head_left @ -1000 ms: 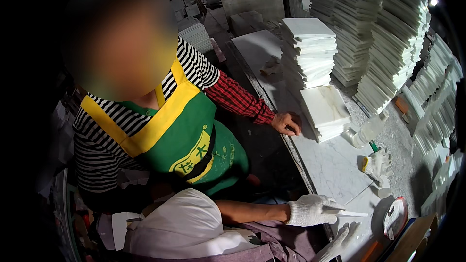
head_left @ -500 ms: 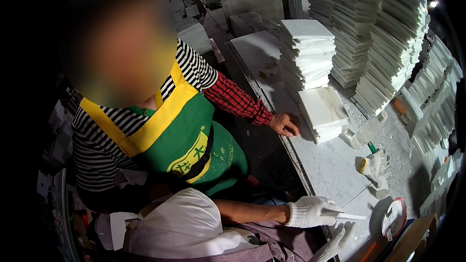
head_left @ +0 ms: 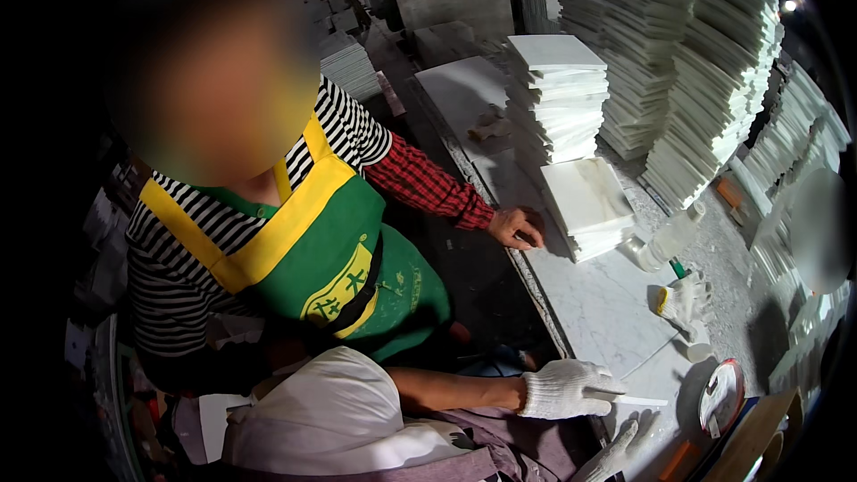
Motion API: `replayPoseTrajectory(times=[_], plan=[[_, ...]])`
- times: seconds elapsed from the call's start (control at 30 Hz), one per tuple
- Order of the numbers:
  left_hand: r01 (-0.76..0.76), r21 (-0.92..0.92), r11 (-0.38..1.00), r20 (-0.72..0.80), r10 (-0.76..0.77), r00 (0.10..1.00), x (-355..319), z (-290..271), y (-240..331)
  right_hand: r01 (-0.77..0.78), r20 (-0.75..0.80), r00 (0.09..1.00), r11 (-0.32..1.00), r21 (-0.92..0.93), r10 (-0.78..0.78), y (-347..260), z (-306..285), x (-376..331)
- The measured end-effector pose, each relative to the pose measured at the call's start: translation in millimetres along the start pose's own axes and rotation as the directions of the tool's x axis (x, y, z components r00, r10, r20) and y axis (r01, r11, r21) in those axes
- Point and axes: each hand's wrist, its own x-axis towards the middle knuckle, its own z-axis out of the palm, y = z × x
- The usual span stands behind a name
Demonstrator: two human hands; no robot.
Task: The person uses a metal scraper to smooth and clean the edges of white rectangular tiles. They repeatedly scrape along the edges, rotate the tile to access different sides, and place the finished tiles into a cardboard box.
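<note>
My left hand, in a white knit glove, is closed on a thin white stick that points right over the edge of a white marble slab. My right hand, also gloved, lies at the lower edge with its fingers spread on the slab's near corner, holding nothing and partly cut off. A co-worker in a green apron and striped shirt stands to the left. That person's bare hand rests on the bench edge beside a short stack of white tiles.
A taller tile stack stands behind the short one, and high stacks line the back right. On the bench lie a spare glove, a clear plastic bottle and a round red-and-white disc.
Hardly anything differs: my view has shifted slightly. Both my hands and the co-worker's hand stay where they were.
</note>
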Motion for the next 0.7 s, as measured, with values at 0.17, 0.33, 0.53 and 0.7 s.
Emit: replayPoseTrajectory(times=[0.17,0.33,0.53,0.7], plan=[[0.031,0.028,0.999,0.042,-0.032,0.999,-1.2,-8.7,9.7,0.302,-0.093,0.950,0.953,0.010,-0.300,8.8,-21.4,11.8],[0.003,0.021,1.000,0.052,-0.004,0.999,0.1,-11.8,12.0,0.651,0.088,0.708,0.600,-0.464,-0.701,-29.2,-30.3,19.4],[-0.085,0.128,0.988,0.113,0.071,0.991,4.0,-8.2,7.1,0.646,0.307,0.758,0.597,-0.476,-0.576,-32.5,-51.3,37.7],[-0.148,0.207,0.967,0.134,0.122,0.983,4.6,-13.2,18.0,0.710,0.341,0.704,0.628,-0.317,-0.624,-27.5,-43.2,44.9]])
